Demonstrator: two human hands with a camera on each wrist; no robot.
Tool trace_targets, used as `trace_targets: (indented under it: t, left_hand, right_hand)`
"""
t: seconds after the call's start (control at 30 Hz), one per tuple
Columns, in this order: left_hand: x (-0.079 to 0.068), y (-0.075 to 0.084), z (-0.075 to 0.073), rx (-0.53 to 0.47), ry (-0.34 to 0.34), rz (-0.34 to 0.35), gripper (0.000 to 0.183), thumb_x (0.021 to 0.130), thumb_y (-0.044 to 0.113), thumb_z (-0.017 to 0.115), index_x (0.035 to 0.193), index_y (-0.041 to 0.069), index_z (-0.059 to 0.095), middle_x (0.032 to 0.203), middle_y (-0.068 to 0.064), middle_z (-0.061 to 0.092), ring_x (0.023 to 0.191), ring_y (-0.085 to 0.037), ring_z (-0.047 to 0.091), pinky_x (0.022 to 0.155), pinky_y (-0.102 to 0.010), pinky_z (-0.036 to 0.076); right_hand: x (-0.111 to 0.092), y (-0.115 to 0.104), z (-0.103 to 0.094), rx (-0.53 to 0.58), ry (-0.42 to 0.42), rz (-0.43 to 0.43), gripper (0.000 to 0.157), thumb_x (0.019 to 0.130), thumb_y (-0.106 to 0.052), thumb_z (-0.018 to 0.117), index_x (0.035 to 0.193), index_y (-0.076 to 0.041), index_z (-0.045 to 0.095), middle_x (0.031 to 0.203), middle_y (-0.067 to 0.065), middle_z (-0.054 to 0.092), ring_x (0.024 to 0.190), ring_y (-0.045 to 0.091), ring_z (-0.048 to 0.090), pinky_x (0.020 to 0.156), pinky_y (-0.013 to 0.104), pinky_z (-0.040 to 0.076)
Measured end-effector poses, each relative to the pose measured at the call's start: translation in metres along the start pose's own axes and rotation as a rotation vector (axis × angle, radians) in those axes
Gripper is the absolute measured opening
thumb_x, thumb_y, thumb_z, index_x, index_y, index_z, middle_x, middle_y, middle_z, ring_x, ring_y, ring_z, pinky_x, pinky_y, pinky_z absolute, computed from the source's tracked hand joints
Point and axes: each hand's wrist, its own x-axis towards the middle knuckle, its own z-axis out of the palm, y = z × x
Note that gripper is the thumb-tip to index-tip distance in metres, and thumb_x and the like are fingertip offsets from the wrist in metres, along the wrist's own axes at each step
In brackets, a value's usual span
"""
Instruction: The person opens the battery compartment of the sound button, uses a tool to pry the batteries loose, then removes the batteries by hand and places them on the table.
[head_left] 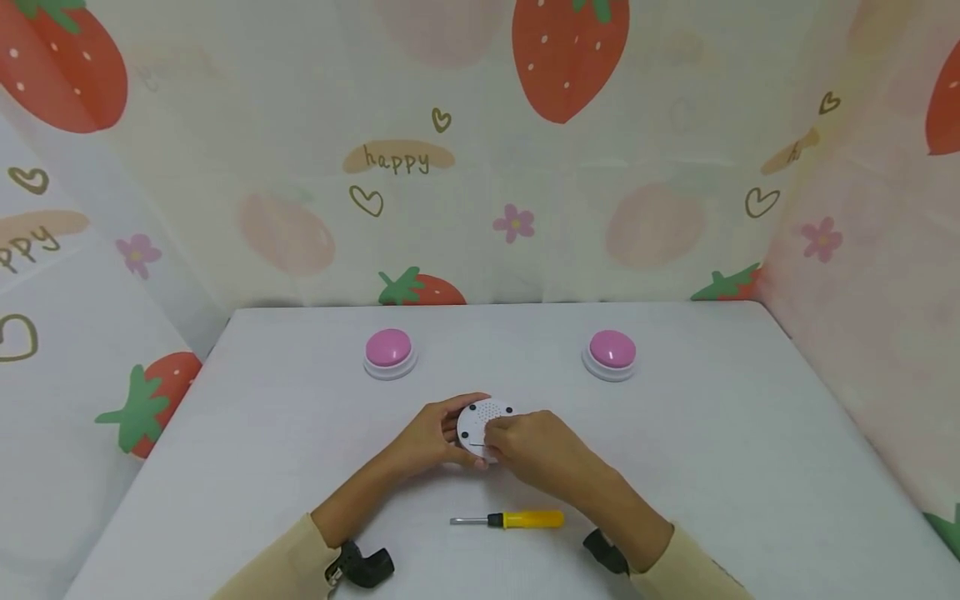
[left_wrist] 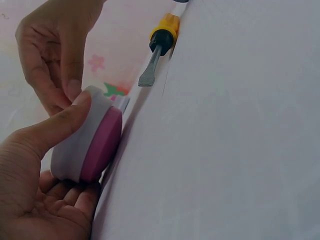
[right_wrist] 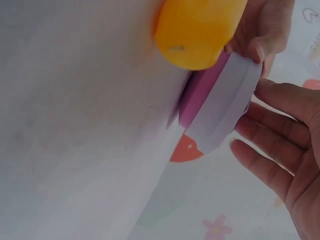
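My left hand (head_left: 433, 435) grips a pink-and-white push button (head_left: 474, 423), its thumb over the white base and its fingers beneath. The button is turned over: the head view shows its white back with a patch of small holes and several dark round spots, while its pink cap (left_wrist: 103, 145) faces the tabletop. My right hand (head_left: 543, 450) touches the back, thumb and fingertips right at its surface and apart from each other in the right wrist view. Part of the back is hidden by this hand. A yellow-handled screwdriver (head_left: 528, 520) lies on the table, nearer than both hands.
Two more pink push buttons, one at left (head_left: 388, 353) and one at right (head_left: 611, 355), stand cap up toward the far edge of the white table (head_left: 247, 400). Strawberry-printed cloth walls (head_left: 300, 125) enclose the back and sides.
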Motion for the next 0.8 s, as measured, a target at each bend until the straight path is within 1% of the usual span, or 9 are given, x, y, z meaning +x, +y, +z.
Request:
trace_targets:
  t: [0.1,0.23,0.4,0.57,0.8]
  left_hand:
    - [-0.0003,0.0011,0.0002,-0.009,0.001,-0.005,0.088,0.076,0.001,0.088,0.152,0.013,0.047,0.147,-0.012,0.054,0.129,-0.028,0.057,0.103,-0.029,0.05]
    - [-0.0006,0.0031,0.0014,-0.005,0.013,-0.011,0.088,0.076,0.002,0.088,0.153,0.012,0.045,0.148,-0.012,0.053,0.129,-0.028,0.057,0.103,-0.029,0.05]
    - [-0.0001,0.0039,0.0031,-0.008,0.023,-0.013,0.089,0.076,0.001,0.088,0.153,0.01,0.044,0.147,-0.012,0.054,0.126,-0.027,0.059,0.102,-0.029,0.051]
    - [0.0004,0.0039,0.0036,-0.028,0.018,-0.017,0.09,0.075,0.0,0.088,0.153,0.01,0.044,0.147,-0.013,0.054,0.125,-0.027,0.06,0.101,-0.03,0.052]
    - [0.0005,0.0034,0.0039,-0.039,0.018,-0.029,0.09,0.075,0.0,0.088,0.153,0.01,0.044,0.147,-0.013,0.053,0.126,-0.028,0.059,0.102,-0.031,0.052]
  right_hand:
    - [0.0001,-0.001,-0.0003,-0.021,0.02,0.011,0.017,0.089,-0.023,0.08,0.102,-0.013,0.075,0.098,-0.001,0.075,0.078,0.014,0.069,0.078,0.027,0.061]
    - [0.0004,-0.003,-0.0028,-0.046,0.019,0.03,0.021,0.088,-0.022,0.081,0.104,-0.012,0.071,0.101,0.001,0.074,0.084,0.015,0.069,0.078,0.026,0.061]
    - [-0.0001,-0.0041,-0.0042,-0.06,-0.025,0.043,0.028,0.09,-0.018,0.079,0.114,-0.009,0.068,0.111,0.005,0.072,0.1,0.019,0.07,0.084,0.029,0.06]
    - [-0.0004,-0.003,-0.0026,-0.074,-0.078,0.057,0.038,0.091,-0.015,0.078,0.125,-0.006,0.064,0.121,0.007,0.069,0.106,0.019,0.068,0.085,0.03,0.06]
    - [-0.0009,-0.0028,-0.0016,-0.067,-0.092,0.075,0.038,0.09,-0.014,0.079,0.123,-0.007,0.062,0.124,0.007,0.068,0.11,0.02,0.067,0.085,0.031,0.06]
